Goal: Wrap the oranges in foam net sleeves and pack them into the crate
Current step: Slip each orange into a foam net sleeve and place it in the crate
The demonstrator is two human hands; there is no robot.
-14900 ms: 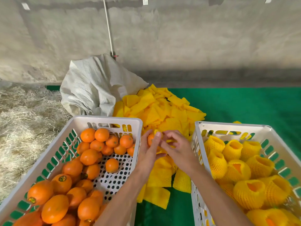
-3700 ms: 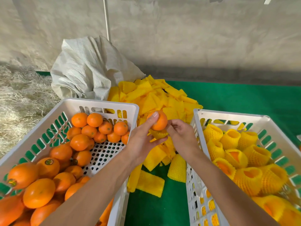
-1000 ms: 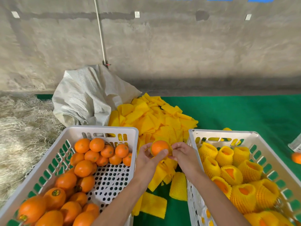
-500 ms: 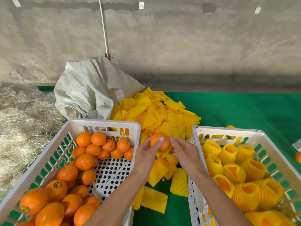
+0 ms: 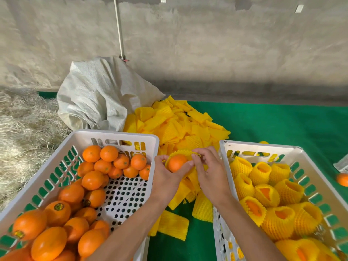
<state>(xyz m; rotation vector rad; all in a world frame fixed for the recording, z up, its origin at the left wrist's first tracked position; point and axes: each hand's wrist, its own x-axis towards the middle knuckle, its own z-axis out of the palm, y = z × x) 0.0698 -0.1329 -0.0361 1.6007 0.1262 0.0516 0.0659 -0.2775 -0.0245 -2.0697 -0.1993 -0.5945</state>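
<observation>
Fingers (image 5: 185,164) of the left hand (image 5: 165,178) curl around one orange (image 5: 177,162) and hold it up between the two crates. Fingers of the right hand (image 5: 209,172) pinch the edge of a yellow foam net sleeve (image 5: 181,153) that sits around the far side of that orange. The near side of the fruit is bare and shows between the two hands, which are close together and nearly touching.

On the left is a white crate (image 5: 116,135) with many bare oranges (image 5: 92,179) in it. Part of its holey floor shows. On the right is another white crate (image 5: 261,146), and it holds wrapped oranges (image 5: 282,193), each one snug in a yellow net with a bit of orange peeking out at the top.

Behind the hands lies a big pile of flat yellow sleeves (image 5: 180,125) on the green mat (image 5: 273,119). A few more sleeves lie on the mat under the arms. A crumpled white sack (image 5: 99,95) leans by the grey wall (image 5: 207,38), just beside the pile. Dry straw (image 5: 24,125) covers the ground on the far left. One lone orange (image 5: 342,179) sits on the mat at the right edge, outside the crate.
</observation>
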